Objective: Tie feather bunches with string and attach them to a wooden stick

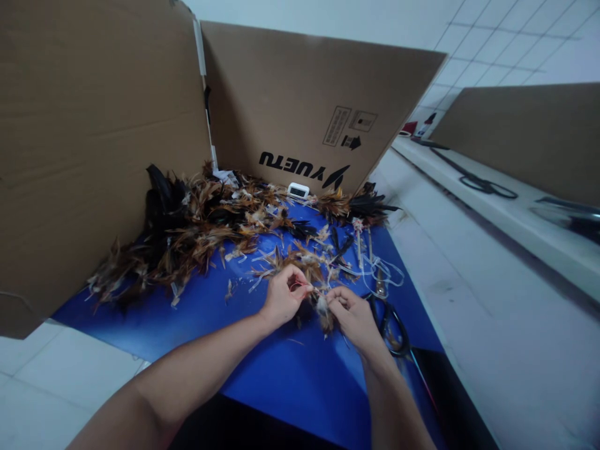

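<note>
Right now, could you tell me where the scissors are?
In the head view the scissors lie on the blue mat, just right of the right hand, below the loops of white string.

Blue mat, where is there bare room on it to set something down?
Bare blue mat lies left of the left hand, below the feather pile, and between the forearms. Crowded: right of the right hand, with scissors and white string.

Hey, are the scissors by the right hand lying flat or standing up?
Lying flat: the scissors rest on the blue mat, dark handles partly behind the right hand.
</note>
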A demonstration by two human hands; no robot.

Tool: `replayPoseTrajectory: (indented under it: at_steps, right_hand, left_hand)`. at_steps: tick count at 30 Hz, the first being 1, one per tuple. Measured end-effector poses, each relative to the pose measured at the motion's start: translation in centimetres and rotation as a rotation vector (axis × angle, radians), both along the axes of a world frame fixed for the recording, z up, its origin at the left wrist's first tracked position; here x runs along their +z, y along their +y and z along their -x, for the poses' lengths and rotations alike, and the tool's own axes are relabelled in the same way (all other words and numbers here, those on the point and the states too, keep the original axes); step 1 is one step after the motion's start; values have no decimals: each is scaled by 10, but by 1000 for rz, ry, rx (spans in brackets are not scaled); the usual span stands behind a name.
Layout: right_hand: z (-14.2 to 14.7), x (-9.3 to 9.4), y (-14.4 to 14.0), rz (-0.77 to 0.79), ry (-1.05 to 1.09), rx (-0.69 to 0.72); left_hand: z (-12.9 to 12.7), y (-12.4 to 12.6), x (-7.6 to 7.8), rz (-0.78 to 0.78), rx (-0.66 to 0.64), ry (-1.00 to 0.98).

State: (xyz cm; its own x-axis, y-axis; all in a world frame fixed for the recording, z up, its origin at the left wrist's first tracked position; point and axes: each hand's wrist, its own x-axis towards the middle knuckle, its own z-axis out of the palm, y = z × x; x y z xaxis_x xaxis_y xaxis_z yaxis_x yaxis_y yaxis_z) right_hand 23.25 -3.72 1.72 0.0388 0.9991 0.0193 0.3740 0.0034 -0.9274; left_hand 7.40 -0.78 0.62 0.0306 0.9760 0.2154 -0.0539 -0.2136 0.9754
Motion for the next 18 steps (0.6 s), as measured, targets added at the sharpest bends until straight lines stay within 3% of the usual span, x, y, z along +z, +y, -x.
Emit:
replayPoseTrajectory:
  at_steps: [5,9,13,18]
  right_hand:
    - [-8,4,3,-47,-6,-126]
    - [-7,10,3,-91,28,-157]
    - [-1,12,0,-93,13,-52]
    - [8,10,-4,-136,-163,75]
  left_hand:
    - [6,9,-1,41,77,-81]
    - [7,9,1,54,48,-116]
    - [5,4,4,61,-6,-95]
    - [4,0,2,60,-62,-91]
